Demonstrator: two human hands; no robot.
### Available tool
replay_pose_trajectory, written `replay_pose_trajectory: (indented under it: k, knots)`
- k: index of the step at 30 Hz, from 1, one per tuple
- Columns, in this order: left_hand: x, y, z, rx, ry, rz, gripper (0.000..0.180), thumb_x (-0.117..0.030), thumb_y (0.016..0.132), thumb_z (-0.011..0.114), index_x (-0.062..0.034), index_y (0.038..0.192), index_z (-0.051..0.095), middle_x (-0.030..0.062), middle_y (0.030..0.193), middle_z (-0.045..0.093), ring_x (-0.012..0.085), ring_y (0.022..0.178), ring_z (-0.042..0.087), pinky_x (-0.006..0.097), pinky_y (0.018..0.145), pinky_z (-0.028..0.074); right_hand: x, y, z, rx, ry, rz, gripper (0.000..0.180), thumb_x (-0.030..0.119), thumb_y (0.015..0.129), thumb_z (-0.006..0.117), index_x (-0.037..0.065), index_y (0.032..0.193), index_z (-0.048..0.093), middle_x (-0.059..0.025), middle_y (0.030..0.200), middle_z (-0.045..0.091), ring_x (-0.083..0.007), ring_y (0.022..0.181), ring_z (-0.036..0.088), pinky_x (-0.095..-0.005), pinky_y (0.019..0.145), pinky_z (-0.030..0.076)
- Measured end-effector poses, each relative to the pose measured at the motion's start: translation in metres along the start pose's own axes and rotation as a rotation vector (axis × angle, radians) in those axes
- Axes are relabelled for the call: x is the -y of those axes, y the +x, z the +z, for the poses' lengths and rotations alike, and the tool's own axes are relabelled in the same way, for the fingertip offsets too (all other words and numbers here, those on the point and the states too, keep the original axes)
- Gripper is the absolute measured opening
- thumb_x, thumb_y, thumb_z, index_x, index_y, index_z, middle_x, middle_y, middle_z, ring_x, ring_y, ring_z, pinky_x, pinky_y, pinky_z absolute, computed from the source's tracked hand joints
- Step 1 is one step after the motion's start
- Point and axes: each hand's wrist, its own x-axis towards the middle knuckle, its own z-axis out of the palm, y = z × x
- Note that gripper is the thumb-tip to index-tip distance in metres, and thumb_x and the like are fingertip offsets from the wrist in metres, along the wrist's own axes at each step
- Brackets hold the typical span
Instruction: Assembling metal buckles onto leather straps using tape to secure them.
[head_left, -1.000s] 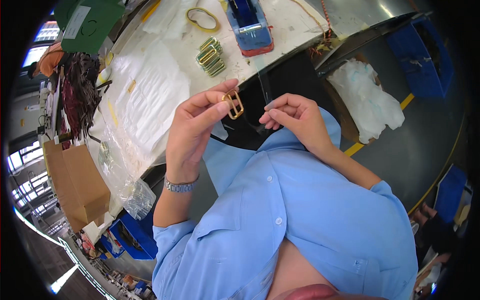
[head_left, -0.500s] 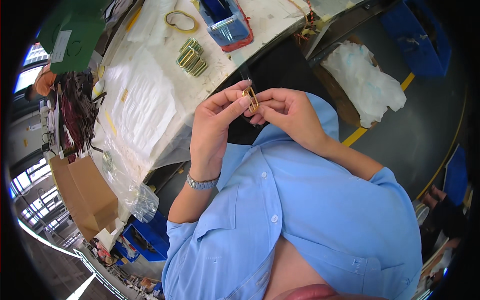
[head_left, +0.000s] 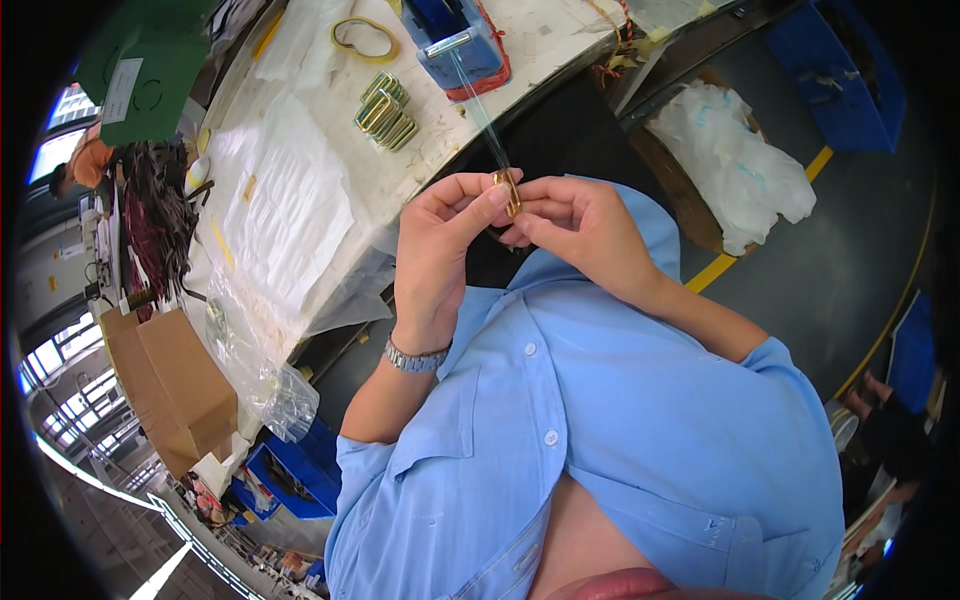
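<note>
A small gold-coloured metal buckle (head_left: 513, 196) is pinched between my two hands, in front of my chest near the table edge. My left hand (head_left: 435, 245) grips its left side with thumb and fingers; my right hand (head_left: 585, 235) grips the other side. A strip of clear tape (head_left: 482, 116) runs taut from the blue tape dispenser (head_left: 464, 70) down to the buckle at my fingertips. On the table, left of the dispenser, lie several wrapped bundles of similar gold buckles (head_left: 385, 118). My fingers partly cover the buckle and the tape's end.
A yellowish tape roll (head_left: 364, 40) lies on the worktable (head_left: 430, 150). White sheeting (head_left: 290, 210) covers its left part. A box (head_left: 705, 225) holding a white plastic bag (head_left: 735, 165) stands at right on the floor. A brown carton (head_left: 170, 380) is at far left.
A strip of clear tape now stretches from the dispenser to the buckle. The buckle has turned edge-on, and my left hand has shifted slightly right.
</note>
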Motion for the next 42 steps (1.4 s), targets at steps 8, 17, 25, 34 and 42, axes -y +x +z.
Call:
replay_pose_trajectory:
  k: [8,17,25,34,42]
  knots:
    - [-0.002,0.009,0.001,-0.018,0.011,0.028,0.032,-0.010,0.098,0.083,0.0058,0.124,0.075,0.0143,0.118,0.080,0.0158,0.106,0.075,0.030,0.099,0.057,-0.002,0.008,-0.009,0.101,0.225,0.213,0.034,0.015,0.107,0.071,-0.008,0.132,0.070,-0.0176,0.116,0.080,-0.0224,0.100,0.080,-0.0344,0.090,0.066]
    - [-0.006,0.017,-0.005,-0.015,0.081,-0.013,0.037,-0.010,0.097,0.083,0.0055,0.130,0.075,0.0159,0.120,0.080,0.0168,0.108,0.075,0.030,0.099,0.058,-0.004,0.005,-0.009,0.152,0.433,0.225,0.040,0.012,0.108,0.068,-0.009,0.141,0.061,-0.0228,0.132,0.074,-0.0285,0.122,0.075,-0.0407,0.109,0.060]
    - [-0.010,0.016,-0.008,0.013,-0.009,-0.115,0.038,-0.014,0.098,0.084,0.0056,0.129,0.075,0.0165,0.121,0.080,0.0189,0.107,0.075,0.032,0.098,0.059,0.001,0.003,-0.012,0.150,0.279,0.173,0.028,0.006,0.107,0.066,-0.008,0.131,0.059,-0.0235,0.126,0.076,-0.0275,0.117,0.077,-0.0380,0.102,0.062]
    - [-0.008,0.014,-0.010,0.043,-0.021,-0.115,0.043,-0.018,0.103,0.078,0.0063,0.138,0.071,0.0177,0.128,0.077,0.0236,0.114,0.074,0.039,0.106,0.058,0.008,0.005,-0.016,0.093,-0.129,0.016,0.012,0.003,0.101,0.070,-0.005,0.111,0.069,-0.0145,0.101,0.081,-0.0168,0.089,0.079,-0.0298,0.081,0.062]
    - [-0.011,0.014,-0.011,0.049,-0.126,-0.160,0.040,-0.020,0.101,0.081,0.0047,0.132,0.075,0.0156,0.121,0.080,0.0193,0.106,0.076,0.034,0.101,0.060,0.004,0.018,-0.024,0.077,-0.425,-0.234,0.013,0.010,0.095,0.080,0.000,0.096,0.072,-0.0120,0.087,0.081,-0.0157,0.074,0.077,-0.0298,0.067,0.058]
